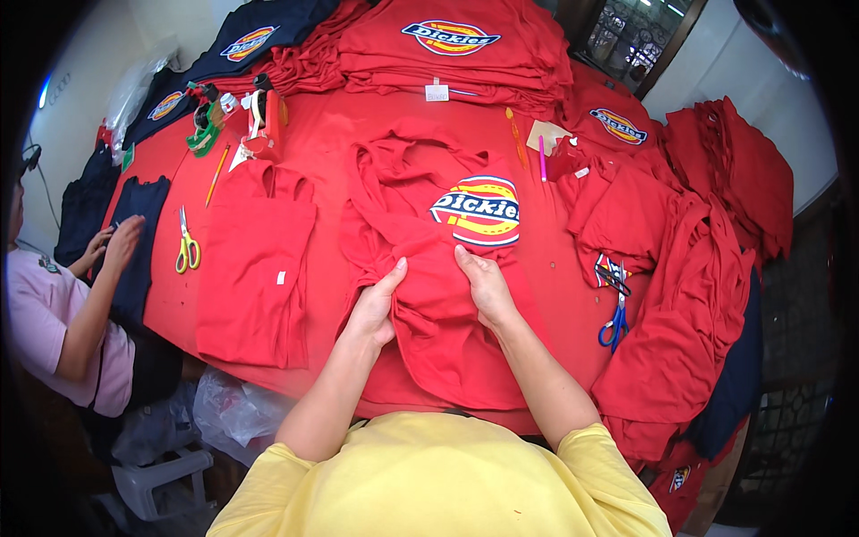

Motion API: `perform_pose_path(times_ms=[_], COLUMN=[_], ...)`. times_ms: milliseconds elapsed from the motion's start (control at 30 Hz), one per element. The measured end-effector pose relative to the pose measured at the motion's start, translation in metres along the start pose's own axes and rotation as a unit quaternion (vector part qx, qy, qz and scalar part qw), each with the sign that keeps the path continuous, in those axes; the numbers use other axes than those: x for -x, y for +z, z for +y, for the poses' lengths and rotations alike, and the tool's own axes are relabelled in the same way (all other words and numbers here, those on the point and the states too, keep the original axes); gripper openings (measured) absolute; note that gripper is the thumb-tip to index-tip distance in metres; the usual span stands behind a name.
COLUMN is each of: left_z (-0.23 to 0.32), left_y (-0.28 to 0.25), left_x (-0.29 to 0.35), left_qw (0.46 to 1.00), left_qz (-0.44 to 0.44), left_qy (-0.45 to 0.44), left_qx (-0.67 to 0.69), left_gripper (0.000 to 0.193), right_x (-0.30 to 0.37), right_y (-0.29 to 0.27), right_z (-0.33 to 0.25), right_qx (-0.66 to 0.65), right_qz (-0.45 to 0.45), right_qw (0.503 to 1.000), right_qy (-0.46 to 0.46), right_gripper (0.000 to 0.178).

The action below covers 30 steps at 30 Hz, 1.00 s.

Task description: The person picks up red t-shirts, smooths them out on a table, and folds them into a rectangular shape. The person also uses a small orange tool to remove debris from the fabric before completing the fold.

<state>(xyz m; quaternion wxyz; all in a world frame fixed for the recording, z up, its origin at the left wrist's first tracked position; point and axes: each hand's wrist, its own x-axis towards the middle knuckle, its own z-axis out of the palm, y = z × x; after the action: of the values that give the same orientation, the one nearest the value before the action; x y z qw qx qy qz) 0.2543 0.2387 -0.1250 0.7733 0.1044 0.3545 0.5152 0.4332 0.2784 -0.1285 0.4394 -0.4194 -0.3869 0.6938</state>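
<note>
A red shirt (412, 295) with a large printed emblem lies crumpled on the red-covered table in front of me. My left hand (376, 309) grips a fold on its left side, thumb on top and fingers under the cloth. On the other side my right hand (483, 285) pinches the fabric just below the emblem, its fingertips partly hidden. Loose folds bunch up between the two hands. To the left rests a flat folded red garment (255, 277) with a small white tag.
Yellow-handled scissors (186, 246), a pencil (217, 174) and a tape dispenser (261, 125) lie left. Blue-handled scissors (615, 318) sit right, beside a red garment pile (680, 295). Stacked red shirts (447, 63) line the back. A co-worker (80, 331) handles dark clothing (139, 242) at far left.
</note>
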Motion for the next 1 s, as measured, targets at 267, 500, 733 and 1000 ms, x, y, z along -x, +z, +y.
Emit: perform_pose_path(times_ms=[267, 500, 733, 1000], left_z=[-0.031, -0.053, -0.127, -0.036], left_y=[-0.014, 0.02, -0.042, 0.006], left_x=[-0.031, -0.04, -0.102, -0.032], left_qw=[0.998, 0.955, 0.455, 0.99], left_qz=[0.047, -0.157, -0.491, -0.055], left_qy=[0.008, -0.013, -0.042, -0.079], left_qx=[-0.03, 0.249, 0.742, 0.099], left_gripper=[0.038, 0.025, 0.025, 0.019], right_x=[0.002, -0.029, -0.03, -0.029], right_y=[0.041, 0.02, 0.024, 0.015], right_z=[0.017, 0.021, 0.022, 0.013], right_qx=[0.567, 0.611, 0.65, 0.68], right_qz=[0.06, 0.112, 0.093, 0.036], right_qw=[0.728, 0.639, 0.613, 0.545], right_qy=[-0.381, -0.455, -0.439, -0.489], right_gripper=[0.018, 0.027, 0.032, 0.008])
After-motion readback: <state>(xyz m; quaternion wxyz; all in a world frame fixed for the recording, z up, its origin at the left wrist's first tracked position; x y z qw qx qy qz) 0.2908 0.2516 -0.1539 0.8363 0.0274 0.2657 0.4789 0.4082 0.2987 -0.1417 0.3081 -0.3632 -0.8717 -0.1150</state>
